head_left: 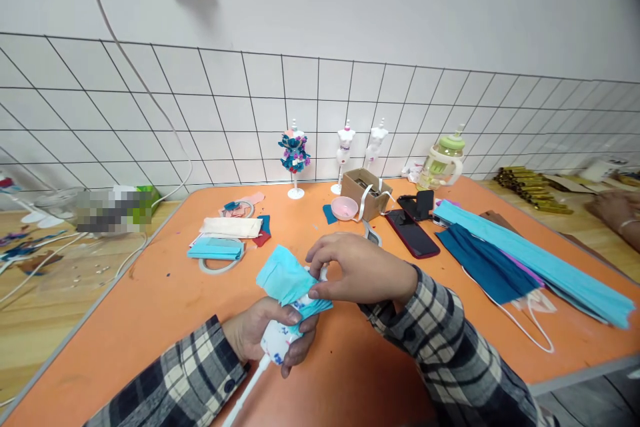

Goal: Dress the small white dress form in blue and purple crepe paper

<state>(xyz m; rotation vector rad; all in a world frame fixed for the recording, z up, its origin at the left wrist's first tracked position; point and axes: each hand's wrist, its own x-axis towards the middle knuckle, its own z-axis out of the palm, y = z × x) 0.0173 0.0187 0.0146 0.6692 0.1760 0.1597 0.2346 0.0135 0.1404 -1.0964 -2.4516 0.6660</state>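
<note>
My left hand (265, 333) is closed around the body of a small white mannequin figure (277, 341) on a thin white stand, held low over the orange table (150, 307). A piece of light blue cloth (285, 277) is wrapped over the figure's upper part. My right hand (357, 267) reaches in from the right and pinches the cloth against the figure with fingers pressed together. Both sleeves are dark plaid.
Folded cloth pieces and tape rings (223, 247) lie mid-table. Three small mannequins (345, 147) stand at the back beside a cardboard box (367, 190), a pink dish (344, 208), a phone (413, 232) and a green bottle (443, 163). Long blue fabric (530, 257) lies on the right. Another person's hand (617, 210) rests far right.
</note>
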